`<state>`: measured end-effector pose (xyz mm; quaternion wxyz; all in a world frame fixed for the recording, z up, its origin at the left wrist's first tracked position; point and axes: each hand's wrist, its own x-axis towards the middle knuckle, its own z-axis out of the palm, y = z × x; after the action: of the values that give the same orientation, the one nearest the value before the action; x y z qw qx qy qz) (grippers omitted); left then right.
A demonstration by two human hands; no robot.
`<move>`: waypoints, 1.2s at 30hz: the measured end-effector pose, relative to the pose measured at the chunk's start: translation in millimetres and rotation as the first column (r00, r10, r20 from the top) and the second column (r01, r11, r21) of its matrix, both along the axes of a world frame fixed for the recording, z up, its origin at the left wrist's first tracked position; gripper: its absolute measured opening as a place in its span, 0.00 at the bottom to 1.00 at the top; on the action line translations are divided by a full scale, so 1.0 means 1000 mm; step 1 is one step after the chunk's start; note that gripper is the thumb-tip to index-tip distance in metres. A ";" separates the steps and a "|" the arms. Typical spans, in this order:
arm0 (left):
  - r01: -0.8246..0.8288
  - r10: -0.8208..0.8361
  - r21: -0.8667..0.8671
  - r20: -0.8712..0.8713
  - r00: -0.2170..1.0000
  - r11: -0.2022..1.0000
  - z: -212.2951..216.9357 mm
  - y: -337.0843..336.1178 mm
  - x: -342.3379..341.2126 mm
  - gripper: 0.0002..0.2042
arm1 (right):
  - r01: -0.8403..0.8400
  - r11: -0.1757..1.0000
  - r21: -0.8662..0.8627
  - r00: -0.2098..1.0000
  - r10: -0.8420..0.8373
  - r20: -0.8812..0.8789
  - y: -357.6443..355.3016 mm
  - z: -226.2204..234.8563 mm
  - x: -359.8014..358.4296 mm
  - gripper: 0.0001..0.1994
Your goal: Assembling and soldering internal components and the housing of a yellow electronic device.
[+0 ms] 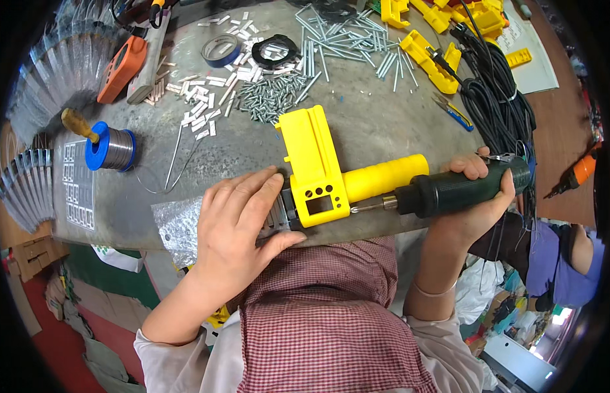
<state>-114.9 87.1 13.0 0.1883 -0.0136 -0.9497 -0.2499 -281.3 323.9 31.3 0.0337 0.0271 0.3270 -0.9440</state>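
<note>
A yellow plastic tool housing (311,164) with a ribbed handle lies across the near edge of the table. My left hand (236,219) is closed over the dark metal section at its left end, fingers on top and thumb along the near side. Bubble wrap (177,226) sticks out from under that hand. In my right hand (475,209) is a dark green electric screwdriver (442,194), held nearly level. Its bit points left and meets the housing's right side, just below the handle; the screw there is too small to make out.
Beyond the housing lie a pile of small screws (266,97), long metal rods (338,39), small white pieces and tape rolls. A solder spool (112,147) stands at left. Black cables (488,98), blue-handled pliers (454,112) and yellow shells (429,59) lie at right. Someone's purple-clothed limb shows far right.
</note>
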 end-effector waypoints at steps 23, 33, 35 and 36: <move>0.030 -0.028 0.018 -0.106 0.994 0.999 -0.005 0.000 -0.001 0.35 | -0.220 0.887 -0.406 0.974 0.222 -0.043 0.008 -0.013 0.002 0.18; 0.053 -0.051 0.065 -0.024 0.998 0.997 0.003 -0.011 0.002 0.38 | -0.221 0.975 -0.026 0.975 0.221 0.003 0.026 0.017 -0.021 0.22; 0.003 0.005 -0.063 0.125 0.992 0.998 0.014 -0.015 0.009 0.41 | -0.298 0.933 0.200 0.952 0.306 -0.011 0.062 0.044 -0.042 0.26; 0.009 -0.001 -0.075 0.108 0.994 0.997 0.013 -0.014 0.011 0.41 | -0.037 0.929 0.367 0.998 0.017 0.056 0.067 0.060 -0.046 0.26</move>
<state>-103.8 72.9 25.8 0.1356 -0.0095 -0.9671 -0.2149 -327.7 390.5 91.0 0.0496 0.0529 0.4975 -0.8644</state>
